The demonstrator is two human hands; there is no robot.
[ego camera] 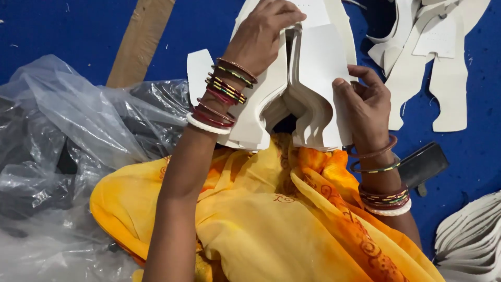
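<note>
Stack of white cut pieces [313, 89] at 12 o'clock, above yellow lap [261, 219]. Left hand [261, 34] clenched over stack top; right hand [365, 102] grasping right half, thumb parting sheets. Best handled with edges aligned, grip firm. Loose pieces [433, 57] at 2 o'clock.

1. A crumpled clear plastic sheet [78, 136] fills the nine o'clock side, over a blue floor [52, 31].
2. A brown cardboard strip [140, 39] slants at eleven o'clock.
3. Loose white cut-out pieces [433, 57] lie at two o'clock.
4. A black phone [422, 164] rests at three o'clock.
5. Fanned white sheets [469, 240] sit at four o'clock.
6. Yellow-orange patterned cloth [261, 219] spreads at six o'clock.
</note>
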